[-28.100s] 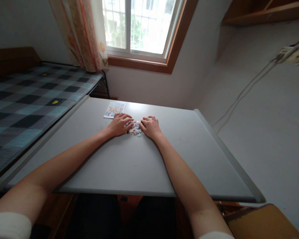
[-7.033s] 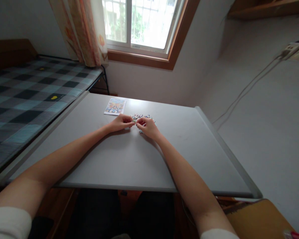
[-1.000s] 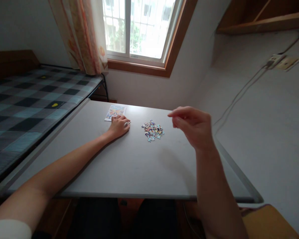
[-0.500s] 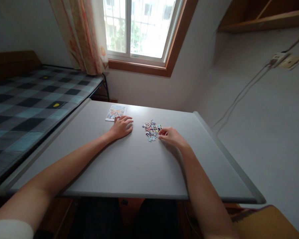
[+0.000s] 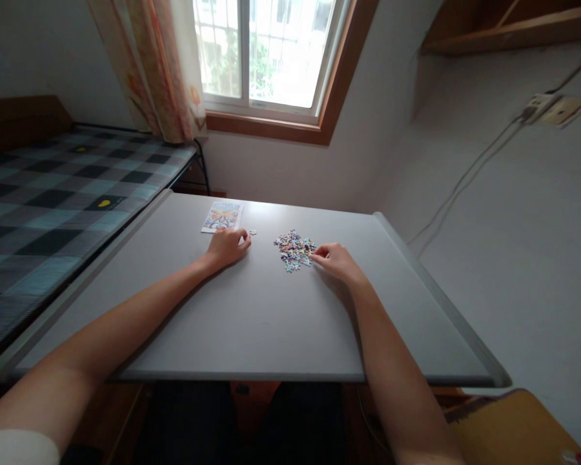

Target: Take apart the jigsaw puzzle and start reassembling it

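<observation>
A small heap of colourful jigsaw pieces [image 5: 293,248] lies on the grey table [image 5: 252,323]. My right hand [image 5: 333,259] rests at the heap's right edge, fingers pinched together on the nearest pieces. My left hand [image 5: 227,245] lies curled on the table left of the heap, fingers folded under. A single loose jigsaw piece [image 5: 252,232] sits just beyond its fingertips. A printed picture card [image 5: 221,216] lies flat behind the left hand.
A bed with a checked blanket [image 5: 53,200] runs along the table's left side. A window [image 5: 261,51] with a curtain [image 5: 150,71] is behind. A wall with a socket [image 5: 552,110] and cable stands on the right, a wooden chair [image 5: 508,426] at bottom right.
My right hand dropped from the air down to the right edge of the heap and pinched there. My left hand curled up, uncovering a single piece on the table.
</observation>
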{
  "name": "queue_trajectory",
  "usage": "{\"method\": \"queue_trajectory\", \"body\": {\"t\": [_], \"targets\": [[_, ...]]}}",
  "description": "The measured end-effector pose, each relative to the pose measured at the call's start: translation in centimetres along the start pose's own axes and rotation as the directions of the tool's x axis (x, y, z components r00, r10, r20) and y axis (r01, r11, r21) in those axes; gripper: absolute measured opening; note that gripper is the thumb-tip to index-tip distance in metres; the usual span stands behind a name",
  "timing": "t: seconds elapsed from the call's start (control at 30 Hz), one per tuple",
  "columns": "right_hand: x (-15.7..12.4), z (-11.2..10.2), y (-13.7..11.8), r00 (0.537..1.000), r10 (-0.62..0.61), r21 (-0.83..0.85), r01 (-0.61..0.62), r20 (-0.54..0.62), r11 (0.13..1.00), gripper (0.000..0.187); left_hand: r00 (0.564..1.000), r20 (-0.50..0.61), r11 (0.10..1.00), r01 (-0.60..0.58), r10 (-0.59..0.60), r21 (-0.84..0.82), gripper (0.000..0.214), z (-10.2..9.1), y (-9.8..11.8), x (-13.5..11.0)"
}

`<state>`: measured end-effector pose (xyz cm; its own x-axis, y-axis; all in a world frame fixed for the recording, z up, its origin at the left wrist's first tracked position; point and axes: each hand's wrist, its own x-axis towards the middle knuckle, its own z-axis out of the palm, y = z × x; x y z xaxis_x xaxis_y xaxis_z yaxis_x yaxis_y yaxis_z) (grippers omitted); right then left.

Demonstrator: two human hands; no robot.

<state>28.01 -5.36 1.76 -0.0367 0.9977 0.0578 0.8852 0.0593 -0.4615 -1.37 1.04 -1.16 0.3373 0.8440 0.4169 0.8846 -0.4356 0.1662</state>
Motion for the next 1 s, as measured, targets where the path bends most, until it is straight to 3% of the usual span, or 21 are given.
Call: {"method": "queue_trajectory", "body": {"t": [0.13, 0.5, 1.0], "targets": [[-0.25, 0.18, -0.63, 0.998, 0.013, -0.007, -0.012, 0.060, 1.000, 0.018, 0.998, 0.042, 0.999, -0.038, 0.037, 0.017, 0.035, -0.01, 0.05, 0.11], [-0.16, 0.25, -0.65, 0.994, 0.082, 0.028, -0.084, 0.070, 0.996, 0.011, 0.993, 0.063, 0.993, -0.099, 0.102, -0.058, 0.030, 0.14, -0.12, 0.15], [-0.01, 0.66, -0.39, 0.999, 0.022, 0.183, -0.030, 0.048, 0.983, 0.006, 0.988, 0.045, 0.985, -0.140, 0.145, -0.105, 0.031, 0.53, -0.31, 0.17]]}}
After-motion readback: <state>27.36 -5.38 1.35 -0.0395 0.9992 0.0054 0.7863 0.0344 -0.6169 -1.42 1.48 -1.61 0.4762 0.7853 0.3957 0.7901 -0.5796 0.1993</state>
